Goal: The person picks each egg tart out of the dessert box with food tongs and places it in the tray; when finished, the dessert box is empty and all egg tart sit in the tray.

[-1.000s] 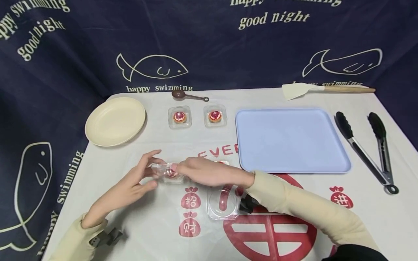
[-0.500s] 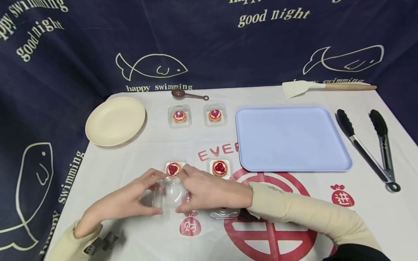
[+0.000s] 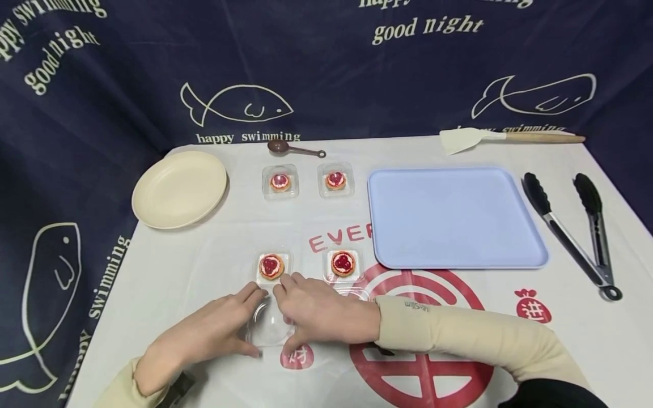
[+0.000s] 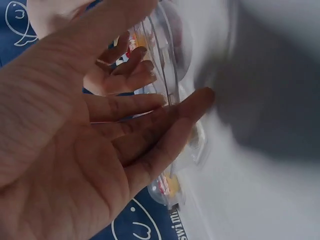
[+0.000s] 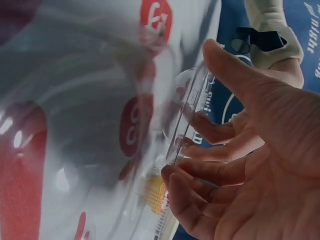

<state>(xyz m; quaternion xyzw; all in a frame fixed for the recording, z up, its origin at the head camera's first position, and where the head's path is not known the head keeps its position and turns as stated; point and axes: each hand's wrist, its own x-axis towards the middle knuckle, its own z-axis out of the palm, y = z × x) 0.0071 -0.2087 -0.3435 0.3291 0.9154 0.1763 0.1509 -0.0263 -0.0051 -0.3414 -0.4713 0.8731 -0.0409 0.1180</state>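
Observation:
In the head view, a small red-topped tart (image 3: pixel 271 266) sits in the base of an unfolded clear plastic clamshell box. The box's clear lid (image 3: pixel 270 328) lies folded back toward me, low over the tabletop. My left hand (image 3: pixel 214 326) is at the lid's left side, fingertips by the fold and thumb near the front corner. Opposite it, my right hand (image 3: pixel 326 309) touches the lid's right edge. The right wrist view shows the lid edge (image 5: pixel 192 105) against the right thumb and fingertips. Another tart (image 3: pixel 343 263) is in an opened box, its lid mostly hidden under my right forearm.
Two boxed tarts (image 3: pixel 280 182) stand farther back, beside a brown measuring spoon (image 3: pixel 279 147). A cream plate (image 3: pixel 178 190) lies at the left. To the right are a blue tray (image 3: pixel 456 218), black-tipped tongs (image 3: pixel 576 238) and a white spatula (image 3: pixel 464 139).
The lid was tilted up over the tart; it has swung back toward me and down, uncovering the tart. Both hands have moved nearer to me with it.

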